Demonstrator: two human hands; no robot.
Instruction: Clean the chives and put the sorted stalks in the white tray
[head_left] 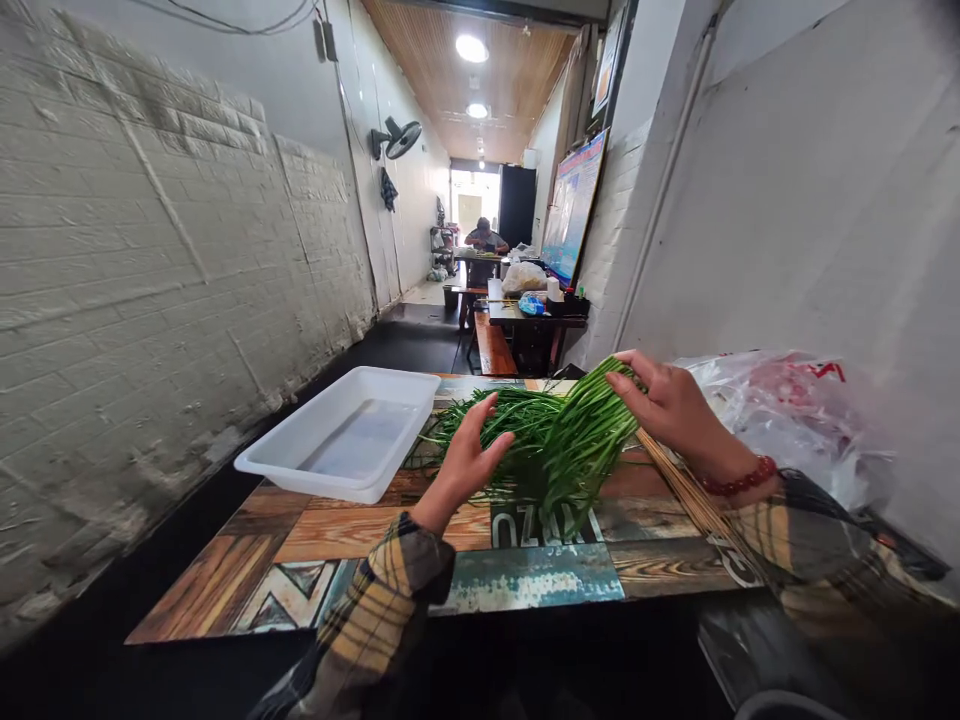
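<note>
While a bundle of green chives (559, 440) lies mid-table (337, 540), the left hand (469, 455), fingers loosely spread, touches its near edge; the right hand (667, 400) rests flat on top, fingers together; a white tub (345, 430) stands just left of the chives.

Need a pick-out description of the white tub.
Start at the patterned wooden table. At its far left, by the painted brick wall, sits the white tub, left of the green stalks. It is the only rigid rectangular container; the plastic bag opposite is crumpled.
</note>
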